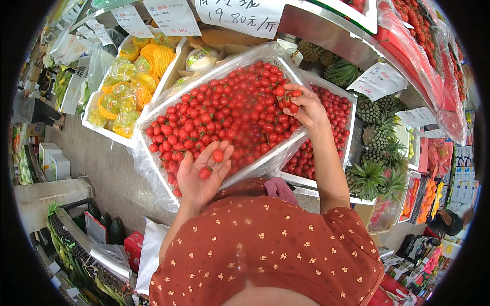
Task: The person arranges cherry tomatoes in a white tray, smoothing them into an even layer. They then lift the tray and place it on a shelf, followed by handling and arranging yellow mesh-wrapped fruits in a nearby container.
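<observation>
A white crate point(174, 100) lined with clear plastic film is full of cherry tomatoes point(218, 103) and lies tilted before me. Over its near left part my left hand point(201, 174) is palm up, fingers spread and slightly curled, with two cherry tomatoes point(205, 173) resting in it. At the crate's right side my right hand point(308, 107) holds several cherry tomatoes point(287, 97) between thumb and fingers, just above the heap. A second white crate point(346, 153), with smaller-looking red tomatoes point(333, 103), sits to the right, partly behind my right forearm.
A white box point(92, 111) of net-wrapped yellow fruit stands at the left. Pineapples point(369, 139) line the right side. Price signs point(241, 17) hang along the top. Cucumbers and dark gourds point(116, 231) lie at lower left. Two people are in the distance, one at each side.
</observation>
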Tool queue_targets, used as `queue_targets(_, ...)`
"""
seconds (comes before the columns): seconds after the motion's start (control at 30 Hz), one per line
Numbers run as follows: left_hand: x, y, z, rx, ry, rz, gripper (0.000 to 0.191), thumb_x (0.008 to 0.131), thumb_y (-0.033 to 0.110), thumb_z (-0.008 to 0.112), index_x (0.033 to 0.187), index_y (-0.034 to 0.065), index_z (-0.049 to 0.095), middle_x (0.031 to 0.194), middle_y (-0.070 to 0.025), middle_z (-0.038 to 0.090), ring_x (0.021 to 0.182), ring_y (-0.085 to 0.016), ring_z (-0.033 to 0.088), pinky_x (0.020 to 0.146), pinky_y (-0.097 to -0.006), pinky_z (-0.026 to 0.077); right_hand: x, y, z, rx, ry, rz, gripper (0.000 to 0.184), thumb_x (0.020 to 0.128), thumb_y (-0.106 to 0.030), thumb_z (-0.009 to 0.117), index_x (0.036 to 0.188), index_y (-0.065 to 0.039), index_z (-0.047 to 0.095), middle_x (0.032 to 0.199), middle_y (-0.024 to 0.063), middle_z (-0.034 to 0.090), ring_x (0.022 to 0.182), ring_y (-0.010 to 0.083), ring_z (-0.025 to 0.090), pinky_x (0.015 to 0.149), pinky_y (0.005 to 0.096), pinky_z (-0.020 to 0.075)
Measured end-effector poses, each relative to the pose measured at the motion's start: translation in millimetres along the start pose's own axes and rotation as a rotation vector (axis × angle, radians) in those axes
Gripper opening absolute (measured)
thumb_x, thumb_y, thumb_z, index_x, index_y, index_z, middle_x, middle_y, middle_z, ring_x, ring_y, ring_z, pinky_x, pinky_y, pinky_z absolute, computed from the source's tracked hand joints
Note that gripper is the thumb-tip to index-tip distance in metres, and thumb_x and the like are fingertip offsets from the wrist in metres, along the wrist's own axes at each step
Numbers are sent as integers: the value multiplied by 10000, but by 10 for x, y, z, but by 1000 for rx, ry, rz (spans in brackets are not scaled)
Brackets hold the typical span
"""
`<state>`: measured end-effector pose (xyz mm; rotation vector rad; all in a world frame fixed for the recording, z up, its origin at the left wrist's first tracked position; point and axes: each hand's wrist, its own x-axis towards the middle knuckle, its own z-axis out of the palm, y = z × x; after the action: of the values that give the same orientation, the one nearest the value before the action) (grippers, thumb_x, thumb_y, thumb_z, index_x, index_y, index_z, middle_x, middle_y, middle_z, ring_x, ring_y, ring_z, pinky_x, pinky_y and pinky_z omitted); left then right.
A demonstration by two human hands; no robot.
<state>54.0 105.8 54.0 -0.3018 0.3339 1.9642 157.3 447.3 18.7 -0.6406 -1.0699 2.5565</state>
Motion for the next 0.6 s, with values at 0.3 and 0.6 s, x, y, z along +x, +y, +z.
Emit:
queue_targets(0.3, -7, 10, -53, -67, -53, -4, 726, 1031, 532, 250, 1396, -62, 454, 1498, -229, 408, 1405, -376, 369, 1089, -465, 398, 123, -22, 146, -317, 112, -152, 405, 800, 92, 547, 1195, 49, 626, 1103, 158, 675, 782, 136, 590, 756, 282, 518)
queue_targets(0.6, 15, 13, -116, -72, -80, 2, 717, 1015, 523, 333, 1402, -68, 454, 1504, -237, 398, 1406, -382, 366, 1095, -475, 402, 29, 276, 638, -1736, -247, -522, 493, 759, -149, 726, 1239, -70, 647, 1454, 180, 459, 1358, 377, 409, 1108, 448, 353)
